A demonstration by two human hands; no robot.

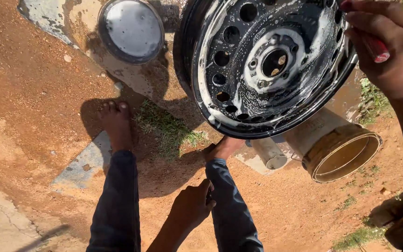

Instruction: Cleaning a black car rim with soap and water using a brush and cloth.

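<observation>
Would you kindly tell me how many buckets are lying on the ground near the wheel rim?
1: a yellowish bucket lies on its side below the soapy wheel rim, lower right; others may be hidden behind the rim.

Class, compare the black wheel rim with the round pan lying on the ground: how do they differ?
The wheel rim is large and stands tilted on edge; the round pan is far smaller and lies flat on the ground. The wheel rim is black, pierced with holes and streaked with suds; the round pan shows a plain, pale grey inside with no holes. Both are round with dark rims.
</observation>
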